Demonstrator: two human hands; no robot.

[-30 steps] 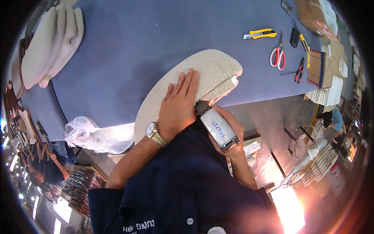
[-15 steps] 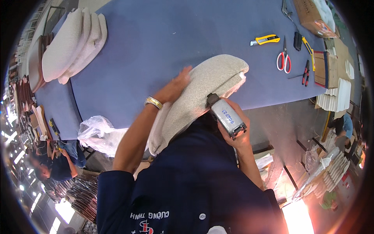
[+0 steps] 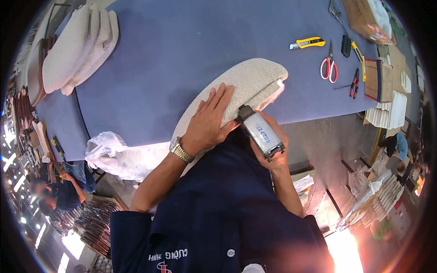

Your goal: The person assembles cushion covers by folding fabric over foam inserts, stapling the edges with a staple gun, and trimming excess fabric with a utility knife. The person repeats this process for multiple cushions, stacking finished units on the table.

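A curved panel (image 3: 252, 79) padded and covered in beige fabric lies across the near edge of the blue-covered table, close to my body. My left hand (image 3: 208, 117), a watch on its wrist, rests flat on the fabric with fingers spread. My right hand (image 3: 280, 132) grips a silver staple gun (image 3: 260, 130) with a black nose. That nose is at the panel's near edge, right of my left thumb; whether it touches cannot be made out. Pale padding shows along the panel's right edge. Its lower end is partly hidden by my left forearm.
Several similar padded panels (image 3: 79, 48) are stacked at the far left. At the right lie a yellow utility knife (image 3: 310, 42), red-handled scissors (image 3: 328, 68), pliers (image 3: 354, 84) and a cardboard box (image 3: 362, 18). Clear plastic sheeting (image 3: 109, 152) hangs by the near left edge. Other people work at both sides.
My left hand has come down flat on the panel, its fingers now spread over the fabric and its forearm turned. The staple gun stays near the same edge.
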